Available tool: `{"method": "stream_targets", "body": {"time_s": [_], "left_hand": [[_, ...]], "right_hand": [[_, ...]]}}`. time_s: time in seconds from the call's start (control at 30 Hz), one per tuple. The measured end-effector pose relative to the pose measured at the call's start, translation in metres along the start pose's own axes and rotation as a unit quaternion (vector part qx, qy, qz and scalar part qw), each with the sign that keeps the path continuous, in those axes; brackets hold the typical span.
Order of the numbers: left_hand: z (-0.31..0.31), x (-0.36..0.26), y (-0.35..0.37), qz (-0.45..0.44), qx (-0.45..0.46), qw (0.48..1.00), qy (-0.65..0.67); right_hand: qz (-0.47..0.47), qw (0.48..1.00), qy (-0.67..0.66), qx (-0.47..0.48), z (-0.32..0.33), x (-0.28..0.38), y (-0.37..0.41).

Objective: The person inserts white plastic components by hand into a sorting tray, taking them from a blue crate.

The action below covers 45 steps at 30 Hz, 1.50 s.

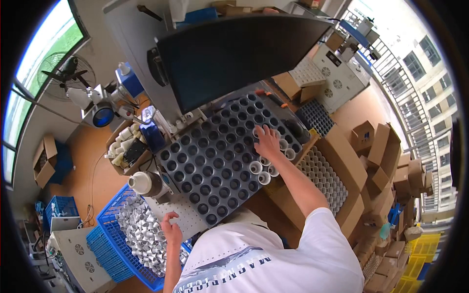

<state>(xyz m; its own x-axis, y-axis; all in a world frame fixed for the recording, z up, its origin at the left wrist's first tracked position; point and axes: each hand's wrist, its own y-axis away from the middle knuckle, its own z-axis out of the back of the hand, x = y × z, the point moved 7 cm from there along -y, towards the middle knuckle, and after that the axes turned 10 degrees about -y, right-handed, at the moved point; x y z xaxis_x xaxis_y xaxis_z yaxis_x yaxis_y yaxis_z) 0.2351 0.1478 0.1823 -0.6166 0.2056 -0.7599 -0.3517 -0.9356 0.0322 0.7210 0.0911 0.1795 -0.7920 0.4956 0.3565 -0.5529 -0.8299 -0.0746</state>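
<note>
Overhead, the right hand (267,141) lies fingers spread on the black tray (205,166) beside white cups (264,171), holding nothing. The left hand (171,229) hovers curled over the basket (107,254) of tubes (141,234), its grip's contents unclear. A nudge could topple seated cups.

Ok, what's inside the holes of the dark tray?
White tubes sit in a handful of holes at one edge of the dark tray, beside the right hand; the rest look empty. The hand covers a few holes, hiding their contents.

bench (261,210) | dark holed tray (210,161) | white perforated plate (181,220) | cardboard box (117,165), probably of white fittings
</note>
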Motion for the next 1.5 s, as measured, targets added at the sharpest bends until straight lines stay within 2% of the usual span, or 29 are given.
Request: {"method": "stream_targets", "body": {"time_s": [0.13, 0.17, 0.2, 0.23, 0.27, 0.33, 0.43, 0.63, 0.73, 0.77, 0.9, 1.0, 1.07, 1.13, 1.2, 1.37, 1.5], "left_hand": [[-0.026, -0.003, 0.004, -0.004, 0.008, 1.0, 0.001], [-0.031, -0.003, 0.008, 0.055, 0.018, 0.998, 0.011], [-0.037, -0.003, 0.011, 0.022, 0.001, 1.0, 0.015], [-0.039, -0.007, 0.012, 0.051, 0.03, 0.998, -0.005], [-0.041, -0.009, 0.015, 0.012, 0.0, 1.0, -0.023], [-0.036, -0.023, 0.017, 0.07, 0.029, 0.997, -0.017], [-0.052, -0.011, 0.021, 0.067, 0.011, 0.997, -0.029], [-0.07, -0.025, 0.031, 0.131, 0.056, 0.989, -0.047], [-0.072, -0.035, 0.035, 0.11, 0.037, 0.993, -0.04], [-0.073, -0.032, 0.035, 0.103, 0.035, 0.993, -0.036], [-0.065, -0.019, 0.039, 0.162, 0.049, 0.986, -0.007], [-0.06, -0.014, 0.036, 0.142, 0.05, 0.989, -0.013], [-0.059, -0.009, 0.033, 0.122, 0.064, 0.99, -0.013], [-0.045, -0.013, 0.029, 0.09, 0.016, 0.996, -0.002], [-0.031, -0.01, 0.031, 0.069, -0.015, 0.998, 0.002], [-0.011, 0.019, 0.03, 0.061, -0.026, 0.998, 0.02], [0.011, 0.035, 0.024, 0.077, -0.036, 0.996, 0.024]], "right_hand": [[0.047, 0.996, 0.072, 0.018, -0.028, -0.002, -0.004], [0.054, 0.995, 0.086, 0.021, -0.031, -0.006, -0.005], [0.046, 0.995, 0.078, 0.033, -0.032, -0.01, -0.008], [0.08, 0.993, 0.082, 0.003, -0.039, -0.019, -0.011], [0.056, 0.995, 0.08, 0.034, -0.042, -0.023, -0.016], [0.049, 0.992, 0.08, 0.079, -0.042, -0.024, -0.022], [0.051, 0.986, 0.116, 0.107, -0.036, -0.014, -0.022], [0.121, 0.975, 0.152, 0.106, -0.048, -0.021, -0.022], [0.128, 0.967, 0.168, 0.144, -0.04, -0.015, -0.029], [0.109, 0.968, 0.157, 0.162, -0.025, -0.003, -0.031], [0.113, 0.981, -0.035, 0.157, 0.01, 0.048, -0.023], [0.161, 0.952, -0.213, 0.147, -0.013, 0.099, 0.003], [0.15, 0.931, -0.299, 0.148, -0.037, 0.138, 0.025], [0.148, 0.911, -0.36, 0.139, -0.061, 0.168, 0.045], [0.204, 0.912, -0.343, 0.097, -0.082, 0.181, 0.056], [0.169, 0.927, -0.334, 0.027, -0.079, 0.166, 0.057], [0.108, 0.935, -0.336, 0.01, -0.074, 0.15, 0.053]]}}
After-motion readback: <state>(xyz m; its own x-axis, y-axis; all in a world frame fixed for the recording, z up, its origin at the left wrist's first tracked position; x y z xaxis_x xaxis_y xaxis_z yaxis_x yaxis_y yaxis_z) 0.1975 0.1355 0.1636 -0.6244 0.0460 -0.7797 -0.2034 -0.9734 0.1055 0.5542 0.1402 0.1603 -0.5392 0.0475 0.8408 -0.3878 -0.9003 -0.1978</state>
